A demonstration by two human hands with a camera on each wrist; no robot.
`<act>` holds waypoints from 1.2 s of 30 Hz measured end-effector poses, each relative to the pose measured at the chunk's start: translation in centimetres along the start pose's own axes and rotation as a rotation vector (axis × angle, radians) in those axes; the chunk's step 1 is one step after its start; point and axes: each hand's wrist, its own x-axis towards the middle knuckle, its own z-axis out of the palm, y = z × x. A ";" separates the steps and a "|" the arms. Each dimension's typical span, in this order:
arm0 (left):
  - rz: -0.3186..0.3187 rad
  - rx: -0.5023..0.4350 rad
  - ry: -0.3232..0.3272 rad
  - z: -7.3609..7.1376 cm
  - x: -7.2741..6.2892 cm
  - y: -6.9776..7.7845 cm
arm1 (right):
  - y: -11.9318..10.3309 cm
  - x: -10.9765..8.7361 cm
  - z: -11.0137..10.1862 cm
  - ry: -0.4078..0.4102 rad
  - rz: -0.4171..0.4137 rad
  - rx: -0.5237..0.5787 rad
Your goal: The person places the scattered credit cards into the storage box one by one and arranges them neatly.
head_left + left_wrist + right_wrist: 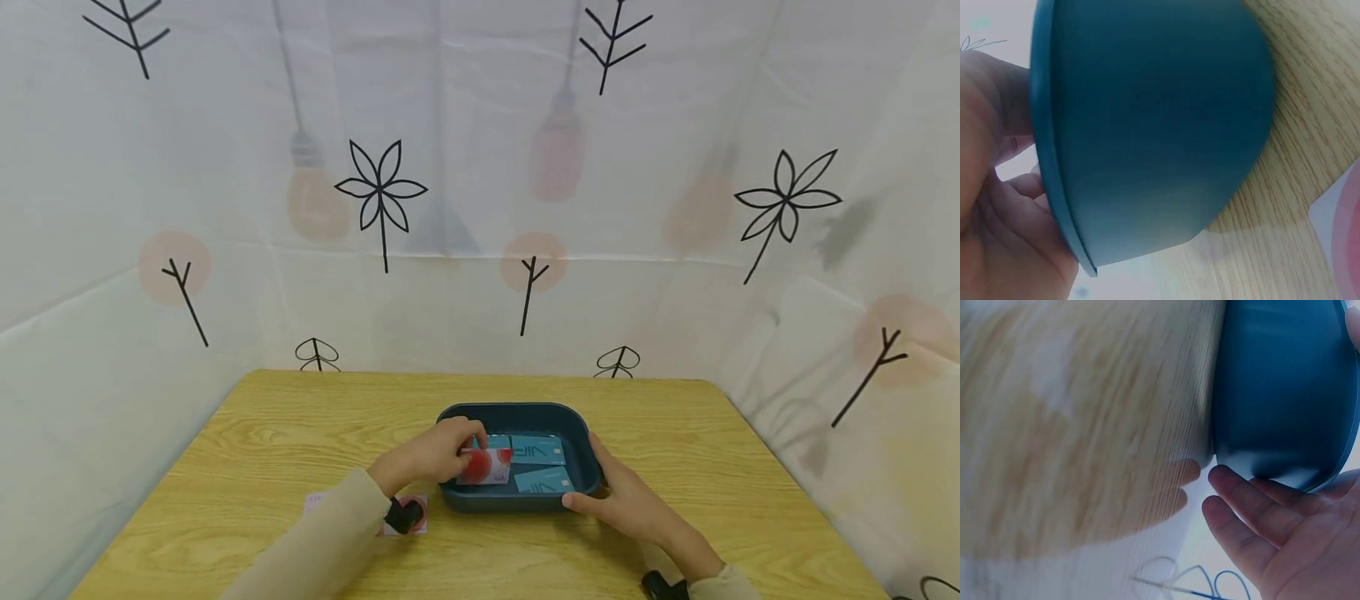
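A dark blue oblong tray (517,503) stands on the table. Over its left part my left hand (438,450) pinches a red-and-white card (485,467) between thumb and fingers. In the left wrist view the tray wall hides that card and the fingertips of the left hand (1004,181). Blue VIP cards lie in the tray: one at the back (537,450), one at the front (544,481), and part of another (497,442) behind the held card. My right hand (626,500) rests against the tray's right end, its fingers mostly straight in the right wrist view.
A pink card (417,507) lies on the wooden table (300,433) left of the tray, partly covered by my left forearm and wrist camera. Another pink edge (312,501) shows past the sleeve. A patterned white cloth (450,317) hangs behind and around the table.
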 end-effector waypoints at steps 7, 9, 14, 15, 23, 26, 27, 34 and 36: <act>-0.028 0.057 0.004 0.3 0.2 -0.1 | 0.0 -0.1 -0.1 -0.002 -0.003 0.009; -0.048 0.075 -0.001 0.4 0.3 -0.1 | 0.0 -0.1 -0.1 -0.003 -0.007 0.008; -0.078 0.140 -0.013 0.5 0.7 -0.1 | 0.0 -0.1 0.0 0.001 -0.012 0.002; -0.077 0.155 -0.014 0.5 0.8 -0.1 | -0.1 -0.2 0.0 0.002 -0.012 0.000; -0.069 0.229 -0.054 0.6 1.5 0.1 | 0.1 -0.1 0.0 0.000 -0.010 -0.009; -0.076 0.254 -0.068 0.6 1.7 0.1 | 0.1 -0.1 0.1 -0.002 -0.015 -0.013; -0.076 0.265 -0.071 0.6 1.7 0.1 | 0.0 -0.1 0.1 -0.002 -0.017 -0.010; -0.056 0.306 -0.072 0.8 1.9 -0.4 | -0.1 -0.2 0.0 0.004 -0.012 -0.009; -0.044 0.313 -0.068 0.8 1.9 -0.5 | -0.1 -0.2 0.1 0.006 -0.004 -0.019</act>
